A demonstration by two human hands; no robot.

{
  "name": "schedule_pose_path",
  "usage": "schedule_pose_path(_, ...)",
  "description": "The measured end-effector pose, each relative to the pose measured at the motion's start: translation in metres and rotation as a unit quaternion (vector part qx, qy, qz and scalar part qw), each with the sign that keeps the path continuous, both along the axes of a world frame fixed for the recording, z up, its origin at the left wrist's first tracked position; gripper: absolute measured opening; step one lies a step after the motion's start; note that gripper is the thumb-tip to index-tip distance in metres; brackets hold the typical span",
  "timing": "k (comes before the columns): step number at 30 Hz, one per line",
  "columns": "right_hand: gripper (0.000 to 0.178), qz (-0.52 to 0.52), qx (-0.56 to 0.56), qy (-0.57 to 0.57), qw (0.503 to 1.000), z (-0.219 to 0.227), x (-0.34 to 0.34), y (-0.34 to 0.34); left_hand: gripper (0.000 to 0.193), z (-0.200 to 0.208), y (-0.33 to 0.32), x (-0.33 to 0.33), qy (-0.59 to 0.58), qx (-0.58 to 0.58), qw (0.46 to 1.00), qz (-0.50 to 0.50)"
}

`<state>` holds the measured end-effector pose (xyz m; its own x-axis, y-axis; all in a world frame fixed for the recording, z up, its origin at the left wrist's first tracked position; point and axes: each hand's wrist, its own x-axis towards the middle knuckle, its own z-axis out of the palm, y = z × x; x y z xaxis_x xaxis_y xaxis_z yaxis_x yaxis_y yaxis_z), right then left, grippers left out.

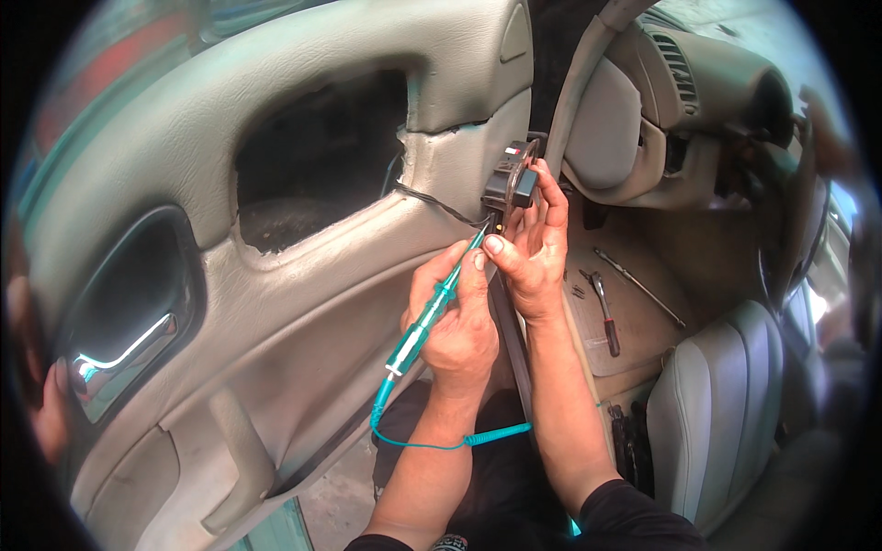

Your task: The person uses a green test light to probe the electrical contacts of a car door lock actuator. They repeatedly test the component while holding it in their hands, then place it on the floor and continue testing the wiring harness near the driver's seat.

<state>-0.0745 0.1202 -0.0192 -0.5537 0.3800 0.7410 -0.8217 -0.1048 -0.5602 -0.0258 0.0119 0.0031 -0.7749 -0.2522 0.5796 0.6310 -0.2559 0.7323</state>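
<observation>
My left hand [455, 335] is closed round a teal circuit tester [424, 331], a pen-like probe with a clear body and a coiled teal lead [496, 434]. Its tip points up at the underside of a dark switch module [512, 184]. My right hand [533, 248] grips that module from the right, with the thumb close to the probe tip. Whether the tip touches a contact is too small to tell. Dark wires [432, 199] run from the module into a ragged opening [322, 156] in the beige door panel [312, 308].
A chrome door handle [129, 354] sits at left, with another person's fingers [50, 413] beside it. On the car floor lie a red-handled ratchet [606, 317], a long metal bar [640, 286] and small metal pieces [579, 291]. A grey seat [726, 404] stands at right, the dashboard [707, 83] beyond.
</observation>
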Motion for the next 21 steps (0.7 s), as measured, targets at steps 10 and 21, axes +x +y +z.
schedule_pose_path(10, 0.103, 0.020, -0.053, -0.064, 0.996, 0.029, 0.023, -0.015, 0.016, 0.001, -0.002, 0.001, -0.003, -0.005, 1.000, 0.003)
schedule_pose_path(21, 0.105, 0.037, -0.038, -0.028, 0.998, 0.013, 0.012, -0.010, 0.015, -0.001, 0.000, -0.001, 0.001, 0.021, 1.000, -0.002)
